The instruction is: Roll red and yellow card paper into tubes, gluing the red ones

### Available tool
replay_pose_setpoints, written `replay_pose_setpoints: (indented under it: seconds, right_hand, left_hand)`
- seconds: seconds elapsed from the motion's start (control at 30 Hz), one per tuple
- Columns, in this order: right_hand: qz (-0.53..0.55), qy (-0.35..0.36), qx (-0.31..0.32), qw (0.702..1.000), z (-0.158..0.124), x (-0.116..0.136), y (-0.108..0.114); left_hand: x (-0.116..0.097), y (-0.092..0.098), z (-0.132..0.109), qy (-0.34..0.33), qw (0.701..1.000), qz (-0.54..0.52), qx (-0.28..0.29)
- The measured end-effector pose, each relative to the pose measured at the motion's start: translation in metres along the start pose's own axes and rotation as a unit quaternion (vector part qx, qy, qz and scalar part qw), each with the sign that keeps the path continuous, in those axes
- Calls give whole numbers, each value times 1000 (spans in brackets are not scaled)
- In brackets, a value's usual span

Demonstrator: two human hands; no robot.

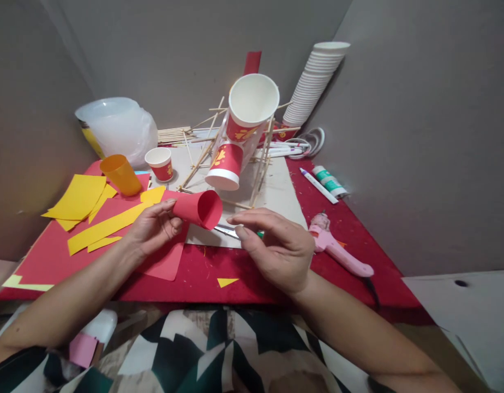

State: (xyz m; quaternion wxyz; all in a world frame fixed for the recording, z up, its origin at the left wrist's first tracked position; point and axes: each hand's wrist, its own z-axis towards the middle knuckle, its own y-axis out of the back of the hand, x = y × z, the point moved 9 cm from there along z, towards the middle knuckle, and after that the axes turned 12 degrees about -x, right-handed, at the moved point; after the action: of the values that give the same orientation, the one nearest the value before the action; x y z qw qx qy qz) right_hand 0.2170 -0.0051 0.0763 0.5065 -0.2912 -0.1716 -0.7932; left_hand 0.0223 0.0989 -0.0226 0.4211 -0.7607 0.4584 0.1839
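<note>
A red paper tube (190, 209) lies sideways in my left hand (157, 226), its round opening facing right. The thumb and fingers pinch its left end. My right hand (276, 243) is raised to the right of the tube, apart from it, thumb and forefinger curved with a gap between them. Beneath the right fingertips, a metal blade-like piece (226, 231) shows partly; the rest is hidden. Behind the tube stands a wooden-stick frame (199, 164) carrying red-and-white paper cups (224, 164) joined end to end. A pink glue gun (337, 251) rests beyond my right hand.
Yellow paper pieces (82, 196), an orange paper tube (121, 174) and a small paper cup (160, 164) stand or lie left. A tall cup stack (315, 82) leans on the wall. Right are a marker (318, 185) and a green-white roll (329, 182). A white bag (121, 131) sits back left.
</note>
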Motion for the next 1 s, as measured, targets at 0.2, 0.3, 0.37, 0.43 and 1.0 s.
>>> replay_pose_setpoints:
  seconds: [0.2, 0.3, 0.37, 0.43, 1.0]
  right_hand:
    - [-24, 11, 31, 999, 2, 1, -6]
    - [-49, -2, 64, 997, 2, -4, -13]
    - [-58, -2, 83, 995, 1, -6, -17]
    - [-57, 5, 89, 994, 0, -7, -18]
    - [-60, -56, 65, 994, -1, -20, -16]
  left_hand:
    - [3, -4, 3, -7, 1000, 24, 17]
    - [6, -5, 4, -4, 999, 27, 20]
    - [8, -5, 4, 1, 999, 31, 20]
    - [10, -4, 5, 5, 999, 35, 18]
    - [18, -5, 4, 5, 996, 75, 45]
